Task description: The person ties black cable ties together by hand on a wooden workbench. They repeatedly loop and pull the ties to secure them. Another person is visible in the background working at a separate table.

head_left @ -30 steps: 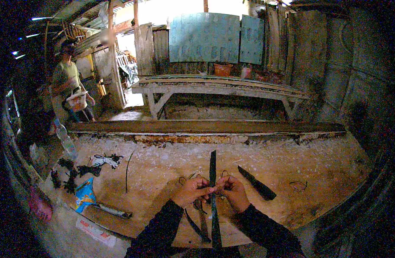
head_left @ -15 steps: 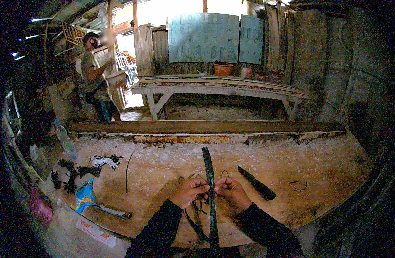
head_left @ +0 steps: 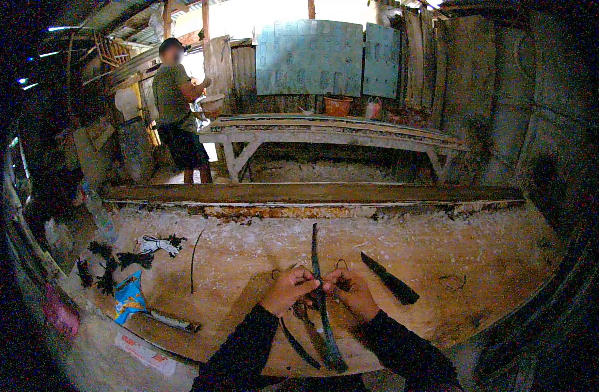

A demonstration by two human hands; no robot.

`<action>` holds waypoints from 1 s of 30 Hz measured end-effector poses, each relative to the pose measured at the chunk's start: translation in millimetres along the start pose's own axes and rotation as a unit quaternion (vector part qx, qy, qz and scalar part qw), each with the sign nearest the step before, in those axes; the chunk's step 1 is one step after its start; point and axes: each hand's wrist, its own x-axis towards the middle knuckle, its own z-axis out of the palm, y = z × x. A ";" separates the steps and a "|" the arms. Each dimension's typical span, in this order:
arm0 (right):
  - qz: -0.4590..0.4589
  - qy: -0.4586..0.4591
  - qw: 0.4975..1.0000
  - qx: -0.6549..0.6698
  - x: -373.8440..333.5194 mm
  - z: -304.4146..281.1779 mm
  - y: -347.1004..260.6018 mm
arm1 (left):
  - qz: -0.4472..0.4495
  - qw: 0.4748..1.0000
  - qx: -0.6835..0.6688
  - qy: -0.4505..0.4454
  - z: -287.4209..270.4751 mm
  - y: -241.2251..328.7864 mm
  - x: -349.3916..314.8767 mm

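Pinching dark strip (head_left: 315, 251) with left hand (head_left: 289, 292); right hand (head_left: 353, 292) close at edge, cannot tell grip; seems fine fingerwork; next move likely needs steadiness.

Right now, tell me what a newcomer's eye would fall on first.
Probably the long dark strip held by the left hand and right hand, over the front of the table. Next, perhaps, the bright blue packet at the table's left edge, then the light-blue panel at the back.
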 end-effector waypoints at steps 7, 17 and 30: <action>0.013 -0.052 0.998 0.036 -4.8 5.4 13.8 | 0.037 0.997 0.072 -0.005 -4.6 0.9 0.2; 0.046 -0.027 0.999 0.011 0.1 -6.7 6.6 | 0.032 0.997 0.063 0.020 -8.0 3.8 0.6; 0.110 -0.027 0.980 0.166 -1.6 -1.2 -7.8 | 0.055 0.998 0.006 0.003 -8.2 7.3 -1.2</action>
